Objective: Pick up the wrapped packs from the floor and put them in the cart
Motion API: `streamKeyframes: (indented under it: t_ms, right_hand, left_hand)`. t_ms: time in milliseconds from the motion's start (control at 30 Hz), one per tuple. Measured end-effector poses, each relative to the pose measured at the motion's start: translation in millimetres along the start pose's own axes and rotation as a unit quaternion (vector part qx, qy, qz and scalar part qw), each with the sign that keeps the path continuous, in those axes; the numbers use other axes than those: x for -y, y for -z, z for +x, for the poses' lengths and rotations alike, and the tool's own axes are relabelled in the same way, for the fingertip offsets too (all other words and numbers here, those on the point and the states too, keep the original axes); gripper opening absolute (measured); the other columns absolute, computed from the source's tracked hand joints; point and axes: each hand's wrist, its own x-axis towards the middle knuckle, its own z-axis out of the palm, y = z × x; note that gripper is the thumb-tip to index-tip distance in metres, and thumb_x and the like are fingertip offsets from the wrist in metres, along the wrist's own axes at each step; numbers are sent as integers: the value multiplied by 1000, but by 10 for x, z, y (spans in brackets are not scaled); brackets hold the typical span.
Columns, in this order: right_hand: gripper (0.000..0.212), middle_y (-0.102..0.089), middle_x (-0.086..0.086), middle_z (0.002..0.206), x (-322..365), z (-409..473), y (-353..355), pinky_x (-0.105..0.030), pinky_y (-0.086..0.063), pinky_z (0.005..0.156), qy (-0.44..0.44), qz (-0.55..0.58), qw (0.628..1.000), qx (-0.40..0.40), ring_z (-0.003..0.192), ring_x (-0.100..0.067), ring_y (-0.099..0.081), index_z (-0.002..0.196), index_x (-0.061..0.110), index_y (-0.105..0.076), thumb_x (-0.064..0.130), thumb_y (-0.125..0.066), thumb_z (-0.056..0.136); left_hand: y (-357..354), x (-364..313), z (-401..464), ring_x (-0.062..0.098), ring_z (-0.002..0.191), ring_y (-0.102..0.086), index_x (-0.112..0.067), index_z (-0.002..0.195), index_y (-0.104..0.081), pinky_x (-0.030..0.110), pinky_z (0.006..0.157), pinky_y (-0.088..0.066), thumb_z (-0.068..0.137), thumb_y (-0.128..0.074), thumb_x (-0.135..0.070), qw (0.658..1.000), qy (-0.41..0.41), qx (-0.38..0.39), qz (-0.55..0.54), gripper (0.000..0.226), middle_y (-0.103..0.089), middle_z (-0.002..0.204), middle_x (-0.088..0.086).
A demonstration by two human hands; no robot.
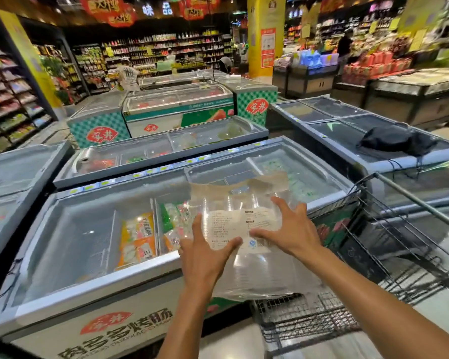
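Observation:
A clear wrapped pack (246,229) with a white printed label hangs upright in front of me, over the near corner of the black wire cart (389,229). My left hand (205,257) lies on its lower left side, fingers spread and straight, thumb across the label. My right hand (292,230) lies flat on its right side, fingers also spread, thumb pointing left over the label. Neither hand curls round the pack. The pack's lower edge hangs just above the cart's wire rim (303,317). No floor packs are in view.
An open chest freezer (94,288) holding orange and green food packs (138,237) stands to the left of the cart. More glass-topped freezers fill the middle. A black bag (397,142) lies on the right freezer. Shelves line the left wall, and people stand far back.

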Motion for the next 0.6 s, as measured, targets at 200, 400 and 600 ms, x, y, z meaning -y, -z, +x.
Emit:
streamKeyframes:
  t_ms: [200,400,600]
  right_hand:
    - [119,-30,-16,149,-907,540,-36,-48,-50,99,-24,-13,998,54,128,-42,-53,155,43,-25,93,-66,55]
    - [129,-33,-14,142,-1748,1206,-688,-45,-55,94,-80,-38,990,108,117,-38,-60,153,45,-26,103,-54,42]
    - [125,-38,-13,141,-2606,1962,-1563,-42,-54,91,-127,-36,976,176,115,-35,-61,150,50,-28,99,-62,40]
  left_hand:
    - [-1039,-118,213,38,134,-41,-51,156,-6,44,102,-43,55,-65,-95,999,39,29,17,124,-43,144,18]
    - [-2076,192,668,35,128,-43,-44,159,-4,41,99,-42,57,-61,-96,992,96,77,37,128,-49,137,17]
    - [-3200,743,1131,27,127,-41,-45,158,-8,39,102,-41,63,-73,-83,977,180,113,-2,122,-47,136,7]
